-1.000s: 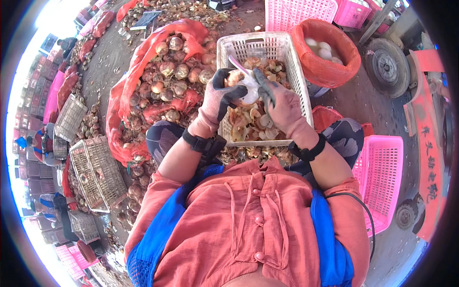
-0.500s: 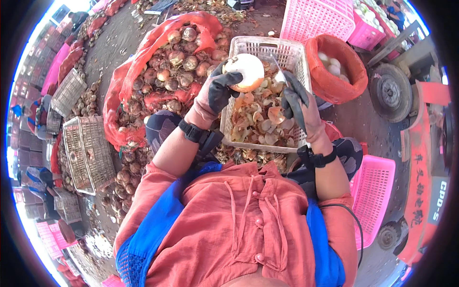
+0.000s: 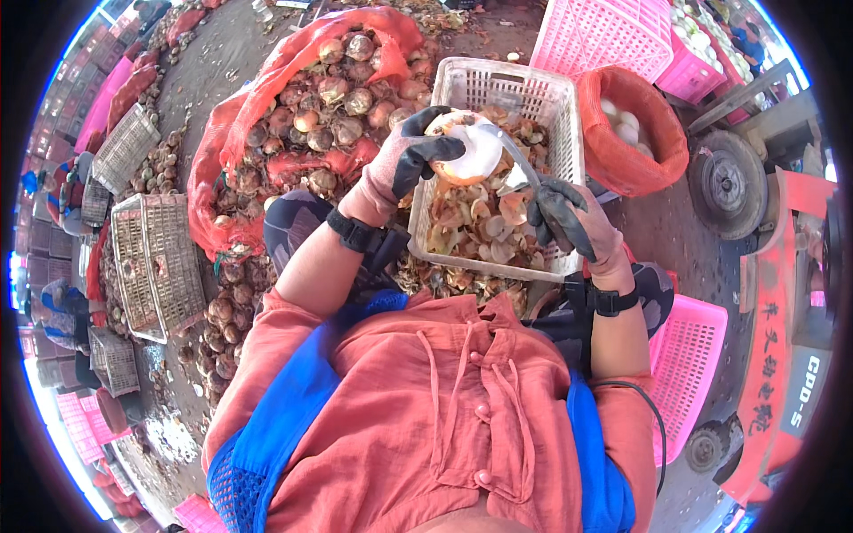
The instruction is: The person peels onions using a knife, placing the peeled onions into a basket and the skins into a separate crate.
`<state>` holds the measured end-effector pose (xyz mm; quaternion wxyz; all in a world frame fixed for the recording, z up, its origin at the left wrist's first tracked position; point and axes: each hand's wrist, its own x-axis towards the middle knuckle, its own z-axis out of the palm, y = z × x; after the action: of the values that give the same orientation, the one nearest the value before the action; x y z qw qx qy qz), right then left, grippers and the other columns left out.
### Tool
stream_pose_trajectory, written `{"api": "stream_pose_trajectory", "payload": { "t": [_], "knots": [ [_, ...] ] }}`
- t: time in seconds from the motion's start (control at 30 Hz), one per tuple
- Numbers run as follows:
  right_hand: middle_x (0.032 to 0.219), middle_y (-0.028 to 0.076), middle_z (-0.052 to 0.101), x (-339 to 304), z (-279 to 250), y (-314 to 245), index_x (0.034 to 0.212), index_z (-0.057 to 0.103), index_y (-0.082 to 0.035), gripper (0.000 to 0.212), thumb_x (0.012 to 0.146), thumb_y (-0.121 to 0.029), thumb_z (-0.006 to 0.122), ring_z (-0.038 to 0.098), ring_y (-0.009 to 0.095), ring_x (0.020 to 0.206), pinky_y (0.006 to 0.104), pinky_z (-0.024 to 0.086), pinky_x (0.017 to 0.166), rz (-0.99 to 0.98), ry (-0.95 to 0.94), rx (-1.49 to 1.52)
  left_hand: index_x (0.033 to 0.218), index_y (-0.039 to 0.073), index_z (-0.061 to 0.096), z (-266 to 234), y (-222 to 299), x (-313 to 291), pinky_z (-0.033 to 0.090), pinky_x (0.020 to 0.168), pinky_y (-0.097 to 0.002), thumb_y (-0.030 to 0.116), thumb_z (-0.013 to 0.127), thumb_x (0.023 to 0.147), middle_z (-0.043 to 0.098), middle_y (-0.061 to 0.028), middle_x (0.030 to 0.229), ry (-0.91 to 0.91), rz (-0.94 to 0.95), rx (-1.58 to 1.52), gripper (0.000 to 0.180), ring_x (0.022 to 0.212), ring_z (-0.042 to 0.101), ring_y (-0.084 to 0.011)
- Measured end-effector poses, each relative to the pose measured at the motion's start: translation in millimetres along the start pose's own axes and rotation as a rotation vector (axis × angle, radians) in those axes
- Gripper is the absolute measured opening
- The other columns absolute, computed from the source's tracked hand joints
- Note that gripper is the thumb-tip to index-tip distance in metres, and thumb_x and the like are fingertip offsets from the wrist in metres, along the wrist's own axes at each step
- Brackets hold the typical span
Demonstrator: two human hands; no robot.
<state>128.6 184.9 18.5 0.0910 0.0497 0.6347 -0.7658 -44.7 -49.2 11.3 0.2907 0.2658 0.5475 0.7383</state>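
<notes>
The knife (image 3: 519, 158) points forward-left, toward the onion (image 3: 477, 149).

My right hand (image 3: 565, 218) hides the handle of the knife (image 3: 519, 155); my left hand (image 3: 418, 153) covers part of the onion (image 3: 481, 156). The upper edge crops a pink crate (image 3: 606, 40).

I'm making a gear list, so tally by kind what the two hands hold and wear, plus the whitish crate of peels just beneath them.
Onion, in the left hand: 1
Knife, in the right hand: 1
Gloves: 2
Whitish crate: 1
Total: 5
</notes>
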Motion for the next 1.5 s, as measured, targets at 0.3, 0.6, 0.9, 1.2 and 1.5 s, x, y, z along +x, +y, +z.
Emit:
{"api": "stream_pose_trajectory", "payload": {
  "t": [0.3,0.6,0.9,1.2,1.5],
  "knots": [
    [0.073,0.001,0.061,-1,4,-3,0.115,0.061,0.001,0.025,0.095,-0.011,0.05,0.054,0.007,0.06,0.023,0.046,0.054,-0.124,0.176,-0.516,0.123,0.0,0.06,2,6,-2,0.048,0.09,-0.0271,0.013,0.066,0.081,0.066,-0.0067,0.114,-0.083,-0.029,0.013,0.045,0.101,0.062,-0.0144],
    [0.064,-0.002,0.054,-2,2,-16,0.099,0.064,-0.005,0.028,0.099,-0.031,0.055,0.046,0.004,0.048,0.0205,0.036,0.042,0.11,0.01,-0.325,0.119,-0.001,0.063,-2,3,-4,0.049,0.088,-0.0267,0.019,0.064,0.083,0.068,-0.0065,0.111,-0.128,0.007,0.146,0.041,0.099,0.063,-0.0133],
    [0.061,-0.002,0.055,-2,5,-8,0.091,0.064,-0.006,0.025,0.097,-0.028,0.054,0.046,0.004,0.043,0.0193,0.035,0.04,0.299,-0.042,-0.161,0.117,-0.003,0.064,5,-1,-7,0.048,0.087,-0.0262,0.025,0.066,0.083,0.069,-0.007,0.109,-0.11,0.024,0.235,0.044,0.096,0.062,-0.0114],
    [0.065,-0.002,0.058,-2,-19,-10,0.09,0.067,-0.004,0.028,0.096,-0.03,0.057,0.048,0.004,0.044,0.0189,0.036,0.039,0.371,-0.187,-0.141,0.114,-0.003,0.065,2,-5,0,0.05,0.085,-0.0264,0.022,0.066,0.085,0.07,-0.0066,0.103,-0.201,0.066,0.443,0.038,0.094,0.063,-0.0108],
    [0.061,-0.001,0.055,-7,17,8,0.088,0.062,-0.005,0.031,0.096,-0.036,0.058,0.047,0.006,0.041,0.0189,0.037,0.036,0.362,-0.002,0.05,0.108,0.003,0.069,12,-20,-1,0.053,0.087,-0.0319,0.016,0.058,0.09,0.069,-0.0116,0.109,0.023,0.232,0.507,0.025,0.099,0.067,-0.022]
  ]
}}
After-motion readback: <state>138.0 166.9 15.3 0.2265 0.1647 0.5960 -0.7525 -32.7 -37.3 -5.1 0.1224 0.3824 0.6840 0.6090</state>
